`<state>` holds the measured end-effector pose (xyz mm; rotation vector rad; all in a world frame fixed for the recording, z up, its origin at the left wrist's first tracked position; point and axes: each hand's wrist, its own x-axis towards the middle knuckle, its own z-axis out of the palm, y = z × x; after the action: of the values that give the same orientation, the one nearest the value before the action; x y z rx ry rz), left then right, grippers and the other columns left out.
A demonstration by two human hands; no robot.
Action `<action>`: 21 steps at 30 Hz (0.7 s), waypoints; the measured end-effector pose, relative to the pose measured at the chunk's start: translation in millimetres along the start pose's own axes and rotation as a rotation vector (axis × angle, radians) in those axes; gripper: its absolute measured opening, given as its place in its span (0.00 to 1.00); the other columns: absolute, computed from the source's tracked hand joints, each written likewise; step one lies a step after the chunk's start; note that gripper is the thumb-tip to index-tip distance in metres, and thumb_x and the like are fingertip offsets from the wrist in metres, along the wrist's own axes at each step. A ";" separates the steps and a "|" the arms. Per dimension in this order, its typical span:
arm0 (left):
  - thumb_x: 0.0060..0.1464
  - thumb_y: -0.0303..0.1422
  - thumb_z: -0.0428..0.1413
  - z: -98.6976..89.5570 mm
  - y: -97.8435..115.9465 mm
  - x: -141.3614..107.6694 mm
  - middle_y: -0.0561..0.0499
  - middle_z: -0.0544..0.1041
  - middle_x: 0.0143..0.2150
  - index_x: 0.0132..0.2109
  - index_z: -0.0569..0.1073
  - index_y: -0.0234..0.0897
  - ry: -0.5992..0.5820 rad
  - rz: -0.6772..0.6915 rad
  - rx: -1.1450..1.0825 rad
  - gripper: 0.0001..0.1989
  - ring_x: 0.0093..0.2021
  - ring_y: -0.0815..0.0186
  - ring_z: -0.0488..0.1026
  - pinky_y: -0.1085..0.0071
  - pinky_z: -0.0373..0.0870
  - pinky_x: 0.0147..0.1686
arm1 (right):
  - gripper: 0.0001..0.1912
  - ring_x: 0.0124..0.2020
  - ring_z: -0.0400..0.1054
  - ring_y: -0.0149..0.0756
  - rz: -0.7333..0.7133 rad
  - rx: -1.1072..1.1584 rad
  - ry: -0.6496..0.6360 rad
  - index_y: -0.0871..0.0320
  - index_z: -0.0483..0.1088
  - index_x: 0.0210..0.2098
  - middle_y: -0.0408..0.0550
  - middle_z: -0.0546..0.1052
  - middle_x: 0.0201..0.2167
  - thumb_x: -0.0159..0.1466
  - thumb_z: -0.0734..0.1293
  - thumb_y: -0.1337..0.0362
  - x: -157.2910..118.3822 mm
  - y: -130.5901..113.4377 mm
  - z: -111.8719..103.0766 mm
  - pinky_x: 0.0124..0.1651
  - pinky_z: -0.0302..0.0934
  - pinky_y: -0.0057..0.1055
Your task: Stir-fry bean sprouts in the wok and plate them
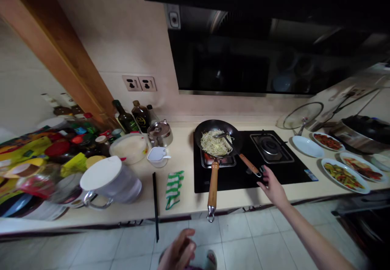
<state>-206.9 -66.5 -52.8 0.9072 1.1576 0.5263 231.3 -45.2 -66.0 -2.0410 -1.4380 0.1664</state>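
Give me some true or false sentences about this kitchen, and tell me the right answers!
1. The black wok sits on the left burner of the black gas hob. True.
2. The right hand holds the wok's wooden handle. False: it is open near the end of the spatula's wooden handle.
3. The left hand holds the black chopsticks. False: they lie on the counter, sticking out past its edge.
4. Pale strands of food are in the wok. True.
5. A green and white striped cloth lies on the counter. True.
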 end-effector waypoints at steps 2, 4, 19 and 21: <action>0.38 0.59 0.60 21.1 24.1 18.8 0.49 0.77 0.35 0.49 0.70 0.40 -0.068 -0.016 -0.006 0.36 0.31 0.63 0.75 0.68 0.69 0.32 | 0.33 0.48 0.69 0.45 -0.325 -0.157 -0.088 0.53 0.55 0.63 0.57 0.69 0.53 0.59 0.64 0.63 44.1 -9.5 -13.1 0.48 0.67 0.42; 0.40 0.57 0.60 39.8 45.1 35.8 0.48 0.77 0.38 0.52 0.66 0.39 -0.164 -0.088 -0.098 0.37 0.32 0.63 0.75 0.68 0.69 0.32 | 0.27 0.49 0.68 0.45 -0.626 -0.299 -0.203 0.50 0.63 0.58 0.55 0.70 0.52 0.59 0.66 0.66 71.1 -31.7 -14.0 0.49 0.66 0.42; 0.32 0.59 0.62 70.2 66.1 75.0 0.58 0.73 0.23 0.44 0.60 0.40 -0.292 -0.218 -0.279 0.38 0.20 0.70 0.69 0.74 0.57 0.22 | 0.13 0.31 0.71 0.36 -0.772 -0.432 -0.311 0.55 0.74 0.43 0.48 0.76 0.31 0.64 0.60 0.70 36.3 -199.7 -70.4 0.33 0.67 0.30; 0.33 0.59 0.62 69.0 66.2 74.2 0.58 0.72 0.24 0.42 0.61 0.40 -0.296 -0.211 -0.280 0.36 0.21 0.71 0.69 0.74 0.57 0.23 | 0.13 0.34 0.73 0.36 -0.679 -0.323 -0.230 0.55 0.74 0.44 0.49 0.78 0.35 0.64 0.60 0.68 58.5 -194.6 -59.9 0.36 0.68 0.30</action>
<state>-111.0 3.7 -30.1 0.5895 0.8711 0.3567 124.2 21.8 104.0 -1.6787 -2.3418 -0.1300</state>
